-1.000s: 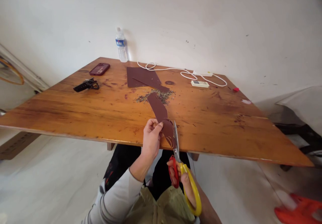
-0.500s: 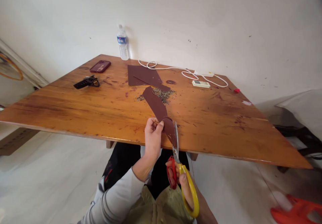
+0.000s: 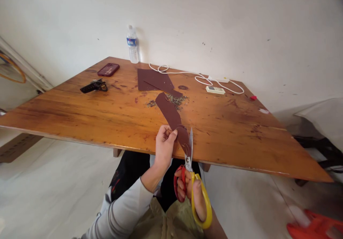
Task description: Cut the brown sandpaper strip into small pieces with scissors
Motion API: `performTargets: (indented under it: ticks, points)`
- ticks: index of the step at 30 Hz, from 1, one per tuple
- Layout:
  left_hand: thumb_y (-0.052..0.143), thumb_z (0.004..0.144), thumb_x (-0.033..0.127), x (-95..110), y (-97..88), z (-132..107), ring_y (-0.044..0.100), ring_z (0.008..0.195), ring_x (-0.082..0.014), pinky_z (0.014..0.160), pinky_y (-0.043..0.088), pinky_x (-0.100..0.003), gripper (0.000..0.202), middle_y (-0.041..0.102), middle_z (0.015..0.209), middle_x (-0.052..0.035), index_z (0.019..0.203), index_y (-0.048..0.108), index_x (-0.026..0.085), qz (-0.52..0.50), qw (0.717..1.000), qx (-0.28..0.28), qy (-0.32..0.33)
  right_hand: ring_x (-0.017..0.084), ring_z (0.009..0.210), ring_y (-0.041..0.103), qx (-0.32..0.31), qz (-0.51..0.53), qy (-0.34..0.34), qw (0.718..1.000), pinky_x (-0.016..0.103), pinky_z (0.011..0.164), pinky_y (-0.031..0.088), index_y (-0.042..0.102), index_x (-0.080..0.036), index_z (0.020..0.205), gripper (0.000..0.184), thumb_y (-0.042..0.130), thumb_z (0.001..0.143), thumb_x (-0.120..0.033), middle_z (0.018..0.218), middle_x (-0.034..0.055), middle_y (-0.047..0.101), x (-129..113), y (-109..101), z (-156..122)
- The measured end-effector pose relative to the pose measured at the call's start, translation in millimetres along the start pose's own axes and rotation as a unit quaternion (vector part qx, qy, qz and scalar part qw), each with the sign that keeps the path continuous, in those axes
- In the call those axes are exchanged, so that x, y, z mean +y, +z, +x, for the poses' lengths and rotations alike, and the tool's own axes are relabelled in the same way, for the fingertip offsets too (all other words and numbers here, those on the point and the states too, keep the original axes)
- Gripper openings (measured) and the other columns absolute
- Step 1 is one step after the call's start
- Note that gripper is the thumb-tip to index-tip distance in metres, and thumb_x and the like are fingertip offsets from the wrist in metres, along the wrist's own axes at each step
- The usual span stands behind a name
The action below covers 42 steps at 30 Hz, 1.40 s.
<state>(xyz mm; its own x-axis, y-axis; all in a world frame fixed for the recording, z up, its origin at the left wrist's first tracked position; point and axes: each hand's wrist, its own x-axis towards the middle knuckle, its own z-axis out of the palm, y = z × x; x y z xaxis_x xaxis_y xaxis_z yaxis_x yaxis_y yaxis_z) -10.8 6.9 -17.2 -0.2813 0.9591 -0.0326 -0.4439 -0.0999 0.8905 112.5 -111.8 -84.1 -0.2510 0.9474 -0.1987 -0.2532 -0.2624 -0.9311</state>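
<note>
At the near edge of the wooden table point(image 3: 80, 110), my left hand point(image 3: 164, 146) pinches the near end of a long brown paper strip point(image 3: 168, 112). The strip's far end lies on the table. My right hand point(image 3: 194, 195) grips red and yellow scissors point(image 3: 190, 181), fingers through the handles. The blades point up into the strip's rounded near end, right beside my left thumb.
More brown sheets point(image 3: 154, 80) and a pile of small cuttings point(image 3: 174, 100) lie mid-table. A water bottle point(image 3: 132, 45), a dark red phone point(image 3: 108, 69), a black tool point(image 3: 93, 86), a white cable point(image 3: 198, 77) and a small white device point(image 3: 215, 89) sit farther back. Something orange point(image 3: 316, 228) lies on the floor.
The strip's far end has swung a little left across the cuttings. The scissors have shifted slightly, and their blades have closed along the strip's near end.
</note>
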Motion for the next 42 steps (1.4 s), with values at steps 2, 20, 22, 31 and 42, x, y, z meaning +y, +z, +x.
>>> performTargets:
  ticks: [2, 20, 22, 31, 42]
  points:
    - [0.081, 0.079, 0.035, -1.2, -0.5, 0.4, 0.039, 0.065, -0.0122, 0.065, 0.037, -0.026, 0.028, 0.044, 0.069, 0.0061, 0.076, 0.056, 0.022, -0.004, 1.000, -0.002, -0.001, 0.013, 0.053, 0.029, -0.004, 0.041, 0.000, 0.999, 0.026, 0.048, 0.033, 0.064, -0.025, 0.102, 0.083, 0.044, 0.078, -0.102, 0.071, -0.0053, 0.036, -9.3, 6.9, -0.1]
    - [0.085, 0.078, 0.038, -3.2, -2.1, 3.0, 0.039, 0.063, -0.0103, 0.063, 0.036, -0.024, 0.033, 0.045, 0.067, 0.0069, 0.077, 0.057, 0.021, -0.020, 1.000, -0.016, 0.001, 0.005, 0.047, 0.027, 0.011, 0.141, 0.042, 0.989, 0.017, 0.042, 0.035, 0.074, -0.018, 0.097, 0.080, 0.067, 0.074, -0.095, 0.066, -0.0081, 0.044, -14.0, 1.5, -8.6]
    - [0.085, 0.078, 0.038, -3.1, -2.1, 3.2, 0.038, 0.063, -0.0101, 0.063, 0.035, -0.023, 0.032, 0.044, 0.067, 0.0070, 0.076, 0.058, 0.020, -0.018, 1.000, -0.015, 0.005, 0.004, 0.047, 0.028, 0.020, 0.132, 0.050, 0.990, 0.016, 0.042, 0.035, 0.074, -0.018, 0.095, 0.079, 0.069, 0.073, -0.094, 0.065, -0.0082, 0.044, -23.3, 4.7, -12.5]
    - [0.084, 0.076, 0.039, -3.4, -1.9, 3.4, 0.045, 0.063, -0.0106, 0.065, 0.040, -0.024, 0.028, 0.050, 0.066, 0.0060, 0.082, 0.066, 0.019, -0.023, 1.000, -0.017, -0.012, 0.001, 0.041, 0.018, 0.016, 0.138, 0.054, 0.989, 0.013, 0.033, 0.029, 0.071, -0.018, 0.089, 0.079, 0.067, 0.074, -0.095, 0.060, -0.0110, 0.041, -13.6, -3.7, -14.7]
    - [0.088, 0.068, 0.041, 1.9, 2.2, 2.1, 0.052, 0.061, -0.0105, 0.061, 0.042, -0.024, 0.031, 0.061, 0.066, 0.0039, 0.085, 0.076, 0.018, -0.041, 0.998, 0.008, -0.038, 0.002, 0.040, 0.024, 0.020, 0.046, 0.058, 0.997, 0.015, 0.035, 0.029, 0.069, -0.016, 0.090, 0.079, 0.060, 0.081, -0.094, 0.061, -0.0100, 0.044, -37.9, -5.4, -28.5]
